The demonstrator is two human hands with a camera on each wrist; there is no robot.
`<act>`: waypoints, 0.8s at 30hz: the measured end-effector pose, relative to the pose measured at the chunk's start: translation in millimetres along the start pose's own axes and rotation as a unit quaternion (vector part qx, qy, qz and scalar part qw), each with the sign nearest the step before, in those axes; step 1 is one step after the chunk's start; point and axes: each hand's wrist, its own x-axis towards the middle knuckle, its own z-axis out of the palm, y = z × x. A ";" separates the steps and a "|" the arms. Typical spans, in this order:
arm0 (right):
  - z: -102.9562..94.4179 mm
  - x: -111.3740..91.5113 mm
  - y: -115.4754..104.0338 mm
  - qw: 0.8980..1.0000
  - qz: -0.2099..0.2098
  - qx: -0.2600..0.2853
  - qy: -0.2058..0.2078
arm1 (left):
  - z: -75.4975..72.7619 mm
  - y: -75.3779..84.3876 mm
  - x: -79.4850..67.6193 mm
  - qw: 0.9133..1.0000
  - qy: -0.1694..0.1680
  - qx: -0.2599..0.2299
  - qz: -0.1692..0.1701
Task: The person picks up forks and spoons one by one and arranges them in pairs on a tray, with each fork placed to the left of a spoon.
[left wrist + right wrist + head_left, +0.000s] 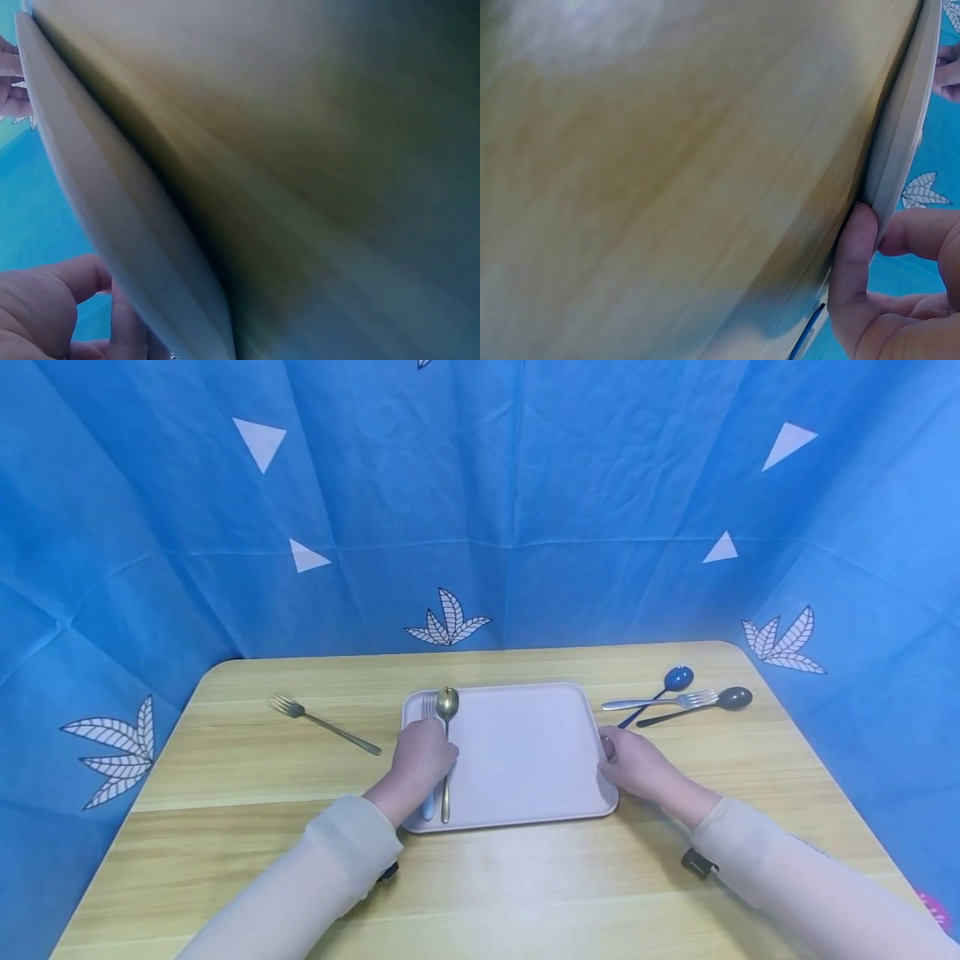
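Note:
A pale tray (525, 752) lies on the wooden table. My left hand (422, 749) is over its left side, fingers curled, with the thumb across the handle of a gold spoon (446, 797), which it appears to pinch. Beside that spoon, partly covered by the same hand, lies a silver fork (428, 706). At the tray's right edge my right hand (637, 762) pinches the rim; the right wrist view has the thumb and a finger (851, 255) on either side of it. A small dark shape by those fingers is unclear. The tray's edge hides part of the left hand (56, 304) in the left wrist view.
A gold fork (333, 727) lies left of the tray. To the right, a blue spoon (678, 677), a silver fork (697, 698) and a dark spoon (733, 697) overlap near one another. A blue patterned cloth (510, 485) hangs behind the table (517, 893).

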 end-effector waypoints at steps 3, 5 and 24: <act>0.4 -0.5 0.3 1.000 -0.002 -0.003 0.001 | 0.4 0.8 0.0 1.000 0.006 0.012 0.011; 0.6 -0.8 0.3 1.000 -0.004 -0.003 0.002 | 1.2 0.8 0.3 1.000 0.009 0.019 0.015; -0.3 -1.4 -1.0 1.000 -0.003 -0.002 0.001 | 3.7 3.9 0.2 0.999 0.015 0.048 0.012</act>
